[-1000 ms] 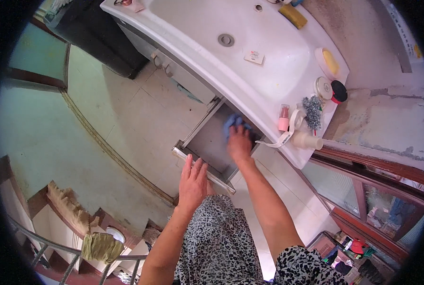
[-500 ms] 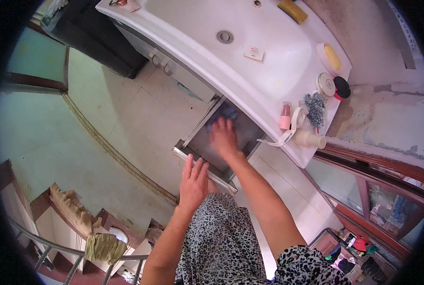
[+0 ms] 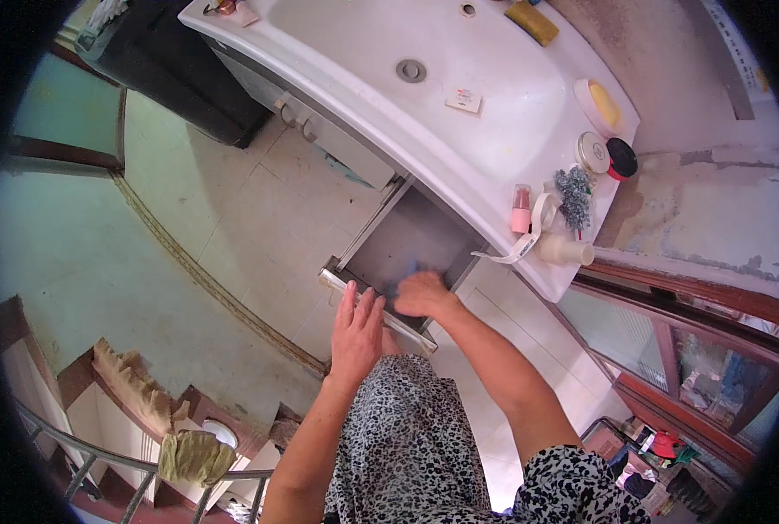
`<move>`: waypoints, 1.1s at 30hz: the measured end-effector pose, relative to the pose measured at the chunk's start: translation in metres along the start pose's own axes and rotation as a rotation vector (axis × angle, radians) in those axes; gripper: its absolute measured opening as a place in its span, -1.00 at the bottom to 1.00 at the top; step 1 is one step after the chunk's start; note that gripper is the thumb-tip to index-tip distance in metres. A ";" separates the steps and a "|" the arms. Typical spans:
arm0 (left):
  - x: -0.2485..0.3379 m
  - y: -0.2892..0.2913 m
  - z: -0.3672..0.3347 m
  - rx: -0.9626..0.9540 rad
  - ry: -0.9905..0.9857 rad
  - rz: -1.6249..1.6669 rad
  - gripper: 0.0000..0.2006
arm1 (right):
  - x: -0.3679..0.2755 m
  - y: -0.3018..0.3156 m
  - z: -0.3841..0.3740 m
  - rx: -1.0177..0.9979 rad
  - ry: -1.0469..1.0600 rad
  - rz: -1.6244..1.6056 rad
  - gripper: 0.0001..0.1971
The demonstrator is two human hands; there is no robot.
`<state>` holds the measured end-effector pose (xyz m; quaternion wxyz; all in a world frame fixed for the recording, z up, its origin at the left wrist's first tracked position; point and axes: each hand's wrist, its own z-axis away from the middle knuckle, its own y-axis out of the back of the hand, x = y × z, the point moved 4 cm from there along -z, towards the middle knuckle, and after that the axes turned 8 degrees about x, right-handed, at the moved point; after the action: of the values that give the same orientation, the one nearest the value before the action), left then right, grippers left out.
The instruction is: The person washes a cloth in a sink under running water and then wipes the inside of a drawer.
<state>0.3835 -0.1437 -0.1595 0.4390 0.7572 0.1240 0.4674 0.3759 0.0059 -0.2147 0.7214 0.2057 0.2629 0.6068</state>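
Observation:
An open drawer (image 3: 387, 231) juts out from under the white sink. Inside it, toward its front right corner, my right hand (image 3: 424, 295) is closed over a blue cloth (image 3: 413, 267). Only a little of the cloth shows, and it is blurred. The cloth is against the drawer's grey bottom. My left hand (image 3: 357, 327) rests at the pale front panel (image 3: 414, 337) of the drawer. Its fingers are stretched out, lying against the panel's top edge, with nothing in them.
The sink (image 3: 459, 166) holds a small white packet (image 3: 464, 100). A sponge (image 3: 531, 23), yellow soap dish (image 3: 597, 106), pink bottle (image 3: 520, 210), white strap (image 3: 529, 237) and cream bottle (image 3: 566, 251) line its rim. A black bin (image 3: 175, 74) stands far left; a railing (image 3: 136, 465) is near left.
My right hand has drawn the blue cloth from the back of the drawer toward its front right corner. My left hand stays at the front panel.

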 end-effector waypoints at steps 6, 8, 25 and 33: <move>-0.002 -0.001 0.000 0.008 0.000 0.019 -0.65 | 0.014 -0.010 -0.010 -0.101 -0.022 -0.527 -0.58; -0.004 -0.002 0.003 0.000 0.013 0.023 -0.65 | 0.027 0.008 -0.010 0.005 -0.068 -0.646 -0.57; -0.002 -0.005 0.001 -0.038 -0.026 -0.014 -0.65 | 0.076 0.000 -0.029 0.637 -0.316 0.182 -0.67; -0.008 -0.001 0.006 -0.030 0.020 0.009 -0.64 | 0.015 -0.003 -0.009 0.416 -0.113 0.163 -0.54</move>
<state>0.3842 -0.1512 -0.1665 0.4470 0.7464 0.1178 0.4787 0.3748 0.0195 -0.2252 0.6256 0.4042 0.3242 0.5832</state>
